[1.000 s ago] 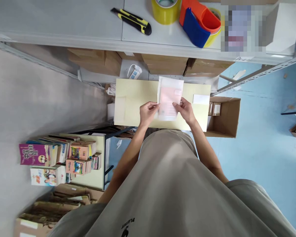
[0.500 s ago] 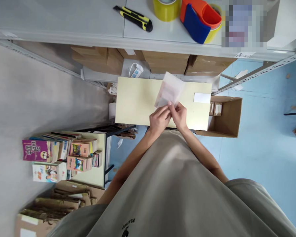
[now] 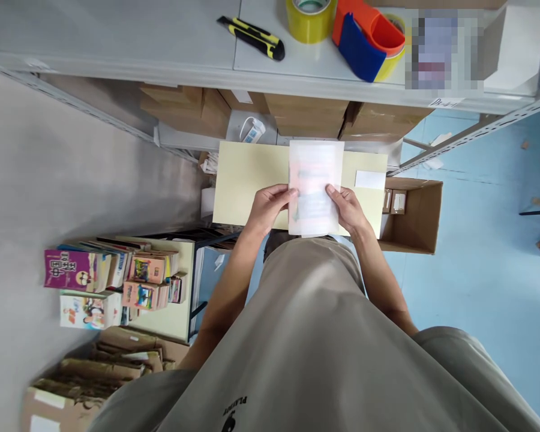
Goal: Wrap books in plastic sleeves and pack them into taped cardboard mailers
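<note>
Examining the head view, we find a thin, rectangular packet [image 3: 315, 174] at the centre of the frame, its translucent white skin showing blurred pinkish patches. Its long axis runs up and down the frame, one short edge facing the top, the other the bottom. The left hand [image 3: 265, 207] pinches its left edge between thumb and fingers; the right hand [image 3: 350, 208] grasps the right edge, thumb on the upper face. Beneath, we note a smooth, pale yellow tabletop [image 3: 252, 180]; right of centre, an open cardboard box [image 3: 420, 216]; at the top, a glossy tape roll [image 3: 312, 29].
</note>
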Motion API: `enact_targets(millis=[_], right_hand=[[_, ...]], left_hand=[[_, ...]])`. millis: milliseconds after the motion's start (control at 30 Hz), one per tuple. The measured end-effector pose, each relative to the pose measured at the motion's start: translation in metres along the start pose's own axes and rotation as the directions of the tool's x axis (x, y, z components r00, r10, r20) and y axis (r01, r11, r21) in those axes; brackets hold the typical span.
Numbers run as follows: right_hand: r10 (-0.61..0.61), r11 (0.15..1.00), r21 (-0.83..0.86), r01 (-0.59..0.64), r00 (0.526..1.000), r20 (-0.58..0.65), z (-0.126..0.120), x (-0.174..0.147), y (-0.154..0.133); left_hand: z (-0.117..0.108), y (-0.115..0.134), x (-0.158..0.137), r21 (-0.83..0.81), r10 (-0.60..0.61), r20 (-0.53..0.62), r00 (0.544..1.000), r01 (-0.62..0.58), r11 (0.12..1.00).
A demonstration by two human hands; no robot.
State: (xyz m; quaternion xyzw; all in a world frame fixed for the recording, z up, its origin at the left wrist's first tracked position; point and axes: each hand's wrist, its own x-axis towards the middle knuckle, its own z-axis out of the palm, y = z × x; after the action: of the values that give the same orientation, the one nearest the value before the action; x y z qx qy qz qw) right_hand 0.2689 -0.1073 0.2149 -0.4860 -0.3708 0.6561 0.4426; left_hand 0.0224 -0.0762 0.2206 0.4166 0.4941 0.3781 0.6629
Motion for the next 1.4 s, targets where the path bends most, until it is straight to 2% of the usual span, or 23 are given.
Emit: enact_targets(millis=[200, 333, 400, 533, 633, 733, 900, 1000, 1067, 1133, 1267, 1400], right_hand=[[-0.009, 1.000, -0.026, 0.009, 1.000, -0.029, 0.002, -0.002, 0.008], [-0.088, 0.989, -0.129, 0.069, 0.985, -0.146, 0.003, -0.001, 0.016], [-0.126, 0.976, -0.198, 0.088, 0.974, -0.190, 0.006, 0.000, 0.021], [-0.170, 0.960, -0.253, 0.122, 0.970, -0.175, 0.025, -0.002, 0.027], [-0.159, 0.966, -0.226, 0.123, 0.977, -0.145, 0.041, -0.007, 0.029], [-0.142, 0.969, -0.223, 0.109, 0.980, -0.140, 0.044, -0.009, 0.026], [-0.204, 0.941, -0.319, 0.113, 0.942, -0.268, 0.024, 0.003, 0.020], [-0.096, 0.967, -0.251, 0.047, 0.978, -0.186, 0.022, 0.015, 0.024], [-0.042, 0.979, -0.202, 0.023, 0.995, -0.089, 0.030, 0.021, 0.027], [-0.033, 0.983, -0.180, 0.023, 0.998, -0.053, 0.042, 0.026, 0.030], [-0.029, 0.982, -0.187, 0.017, 0.998, -0.063, 0.067, 0.041, 0.037], [0.002, 0.978, -0.208, -0.017, 0.997, -0.073, 0.093, 0.065, 0.052]], left_hand=[[-0.003, -0.011, -0.003, 0.031, 0.029, -0.059, 0.998, -0.027, 0.999], [0.003, -0.019, -0.004, 0.203, 0.201, -0.173, 0.964, -0.164, 0.965], [0.014, -0.024, -0.008, 0.299, 0.249, -0.154, 0.956, -0.195, 0.934], [0.042, -0.033, -0.015, 0.344, 0.145, -0.005, 0.989, -0.135, 0.929], [0.047, -0.037, -0.014, 0.362, 0.131, -0.055, 0.990, -0.102, 0.927], [0.028, -0.037, -0.008, 0.324, 0.133, -0.112, 0.985, -0.091, 0.942], [-0.019, -0.038, -0.003, 0.055, 0.043, -0.123, 0.991, -0.036, 0.998], [-0.038, -0.039, -0.006, -0.039, -0.027, -0.092, 0.995, 0.023, 0.999], [-0.048, -0.040, -0.008, -0.055, -0.044, -0.076, 0.996, 0.039, 0.998], [-0.056, -0.040, -0.010, -0.059, -0.050, -0.081, 0.995, 0.045, 0.997], [-0.076, -0.039, -0.007, -0.113, -0.041, -0.133, 0.990, 0.026, 0.993], [-0.111, -0.039, 0.001, -0.129, -0.031, -0.224, 0.974, 0.002, 0.992]])
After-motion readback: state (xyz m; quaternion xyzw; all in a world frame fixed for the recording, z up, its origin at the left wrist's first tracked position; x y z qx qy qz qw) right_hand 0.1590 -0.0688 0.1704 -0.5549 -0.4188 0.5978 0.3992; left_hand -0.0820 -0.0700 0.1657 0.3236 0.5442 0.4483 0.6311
